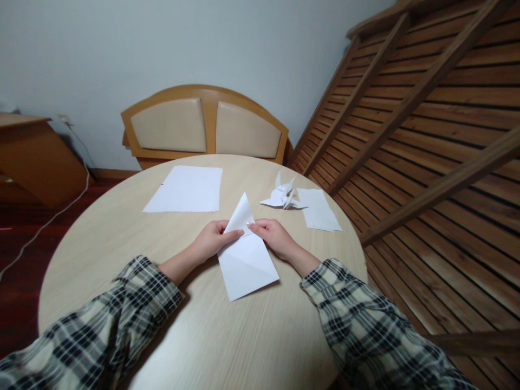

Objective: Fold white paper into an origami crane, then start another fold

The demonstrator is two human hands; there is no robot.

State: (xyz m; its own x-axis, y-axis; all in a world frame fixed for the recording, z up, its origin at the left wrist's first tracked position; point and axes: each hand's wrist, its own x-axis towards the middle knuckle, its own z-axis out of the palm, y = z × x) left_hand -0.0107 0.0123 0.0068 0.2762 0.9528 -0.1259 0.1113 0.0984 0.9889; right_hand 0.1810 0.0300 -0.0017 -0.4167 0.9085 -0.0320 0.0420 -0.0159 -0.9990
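A white sheet of paper (246, 262) lies on the round light-wood table (122, 244) in front of me, its far end folded into a raised triangular flap. My left hand (211, 238) pinches the flap's left edge with curled fingers. My right hand (272, 234) grips the flap's right edge the same way. The two sets of fingertips nearly meet at the fold. Both sleeves are plaid.
A stack of flat white sheets (184, 189) lies at the far left of the table. A folded paper figure (283, 196) sits at the far right beside a smaller sheet (320, 211). A padded wooden chair (205, 127) stands behind the table. Slatted wood panels (426, 135) lean on the right.
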